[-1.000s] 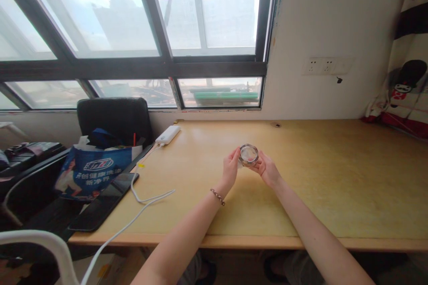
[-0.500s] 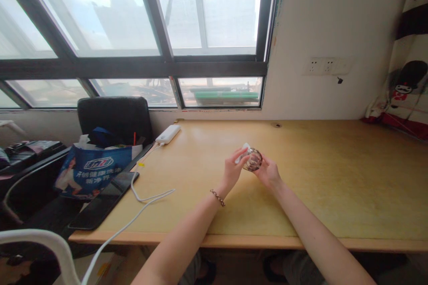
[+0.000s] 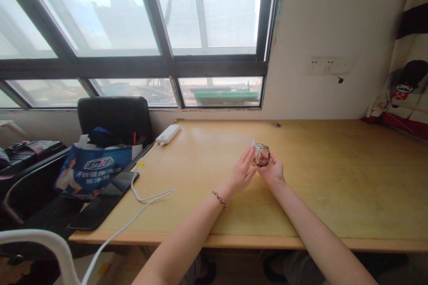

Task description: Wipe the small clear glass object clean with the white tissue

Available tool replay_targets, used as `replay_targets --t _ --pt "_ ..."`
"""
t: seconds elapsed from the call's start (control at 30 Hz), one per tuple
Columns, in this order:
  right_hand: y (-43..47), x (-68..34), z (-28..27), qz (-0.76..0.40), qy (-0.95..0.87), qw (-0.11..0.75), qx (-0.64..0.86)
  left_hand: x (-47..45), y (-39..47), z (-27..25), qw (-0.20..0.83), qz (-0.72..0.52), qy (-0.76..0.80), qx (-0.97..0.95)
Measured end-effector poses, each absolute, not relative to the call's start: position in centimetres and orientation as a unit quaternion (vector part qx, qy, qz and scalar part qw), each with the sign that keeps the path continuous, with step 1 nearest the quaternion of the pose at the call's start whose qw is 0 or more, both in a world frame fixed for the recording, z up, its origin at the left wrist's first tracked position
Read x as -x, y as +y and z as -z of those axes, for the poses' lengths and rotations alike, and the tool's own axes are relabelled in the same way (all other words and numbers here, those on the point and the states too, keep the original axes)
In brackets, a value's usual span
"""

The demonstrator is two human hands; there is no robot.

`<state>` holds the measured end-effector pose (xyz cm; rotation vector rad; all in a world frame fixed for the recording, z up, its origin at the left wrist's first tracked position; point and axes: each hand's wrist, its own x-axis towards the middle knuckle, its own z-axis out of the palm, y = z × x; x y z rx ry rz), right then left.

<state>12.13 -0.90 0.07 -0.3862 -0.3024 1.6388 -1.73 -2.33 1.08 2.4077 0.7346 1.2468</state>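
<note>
Above the middle of the desk [image 3: 200, 205], my right hand [image 3: 274, 171] grips a clear, brown-tinted drinking glass [image 3: 262, 156] from its right side and below. The glass is tilted, with its round opening or base facing me; which one I cannot tell. My left hand [image 3: 242, 171], a beaded bracelet at its wrist, lies along the glass's left side with the fingers extended together. Under those fingers a bit of white tissue [image 3: 253, 143] sticks out at the top, pressed against the glass. Most of the tissue is hidden by the left hand.
A white power bank [image 3: 168, 134] with a white cable [image 3: 147, 200] lies at the desk's left. A black tablet [image 3: 105, 200] overhangs the left edge. Beyond it, a blue bag [image 3: 90, 169] sits on a black chair [image 3: 113, 116]. Window and wall stand behind the desk.
Both hands and the glass have shifted slightly right. My left fingers have gone from pinching the tissue at the rim to lying flatter along the glass's side.
</note>
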Motion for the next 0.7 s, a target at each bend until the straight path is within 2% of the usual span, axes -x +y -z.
replay_targets --t 0.4,0.7 --pt "-0.3 -12.9 0.2 -0.703 -0.063 0.687 0.175 0.3 -3.7 -0.7 0.132 -0.347 0.298 -0.880" --pt "-0.1 -13.0 0.1 -0.703 -0.114 0.682 0.166 -0.8 -4.3 0.3 0.210 -0.378 0.333 -0.838"
